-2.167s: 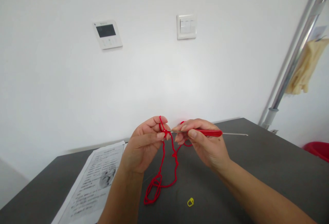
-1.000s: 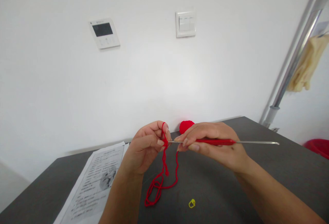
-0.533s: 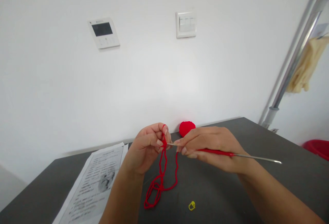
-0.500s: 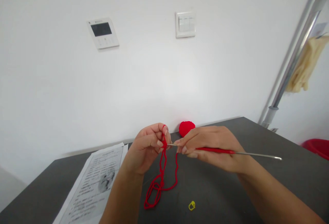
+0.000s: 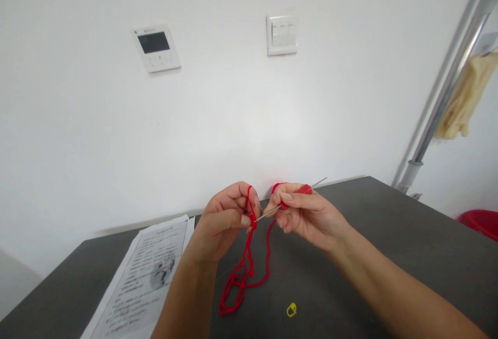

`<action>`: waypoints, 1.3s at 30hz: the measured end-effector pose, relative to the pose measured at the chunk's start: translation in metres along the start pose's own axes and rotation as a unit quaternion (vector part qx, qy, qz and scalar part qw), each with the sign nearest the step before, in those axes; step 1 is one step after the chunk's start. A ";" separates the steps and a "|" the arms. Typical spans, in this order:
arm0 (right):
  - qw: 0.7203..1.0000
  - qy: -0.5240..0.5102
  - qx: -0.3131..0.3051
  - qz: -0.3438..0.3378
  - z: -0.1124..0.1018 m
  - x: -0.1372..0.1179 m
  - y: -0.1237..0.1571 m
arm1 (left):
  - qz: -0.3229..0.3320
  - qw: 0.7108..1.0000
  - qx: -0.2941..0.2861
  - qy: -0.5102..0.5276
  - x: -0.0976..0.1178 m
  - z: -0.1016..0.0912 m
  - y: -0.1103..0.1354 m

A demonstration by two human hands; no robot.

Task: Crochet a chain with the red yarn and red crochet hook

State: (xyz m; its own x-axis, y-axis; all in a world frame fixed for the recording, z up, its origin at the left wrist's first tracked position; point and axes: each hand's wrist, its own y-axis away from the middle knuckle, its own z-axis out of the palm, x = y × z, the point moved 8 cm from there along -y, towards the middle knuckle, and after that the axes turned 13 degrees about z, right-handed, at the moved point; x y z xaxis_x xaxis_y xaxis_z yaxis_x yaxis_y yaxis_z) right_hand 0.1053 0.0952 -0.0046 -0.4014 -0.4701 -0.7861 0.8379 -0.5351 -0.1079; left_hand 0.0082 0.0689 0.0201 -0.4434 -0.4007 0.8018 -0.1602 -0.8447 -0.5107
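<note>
Between the thumb and fingers of my left hand (image 5: 229,220) a small piece of red yarn (image 5: 249,250) is pinched, with a strand looped over the index finger. The yarn hangs down to a loose tangle on the table. My right hand (image 5: 307,214) grips a crochet hook (image 5: 304,189) by its red handle. Its thin metal tip points left and meets the yarn at my left fingertips; whether it is through a loop is too small to tell. Behind my right hand, the red yarn ball (image 5: 277,187) is mostly hidden. A yellow stitch marker (image 5: 291,309) lies on the table.
Printed sheets (image 5: 143,277) lie on the dark table (image 5: 330,287) by my left forearm. The white wall behind carries a panel with a screen (image 5: 156,48) and a light switch (image 5: 282,35). A metal pole (image 5: 443,98) and a red basin (image 5: 480,222) are at the right.
My right hand has turned over, swinging the hook from nearly level to tilted, with its back end now up and away. My left hand keeps its pinch, and its hanging yarn has shifted slightly.
</note>
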 end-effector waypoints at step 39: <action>0.548 0.617 0.040 -0.563 0.061 -0.033 0.080 | 0.013 0.967 0.124 0.224 -0.013 0.026 0.006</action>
State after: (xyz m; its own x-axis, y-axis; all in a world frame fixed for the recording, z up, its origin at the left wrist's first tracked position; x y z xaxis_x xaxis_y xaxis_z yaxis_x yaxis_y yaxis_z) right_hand 0.1631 0.0244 0.0498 -0.0502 0.9965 -0.0676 0.2773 -0.0511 -0.9594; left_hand 0.0355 0.0595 0.0148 -0.7910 -0.2761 0.5461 0.0475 -0.9175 -0.3950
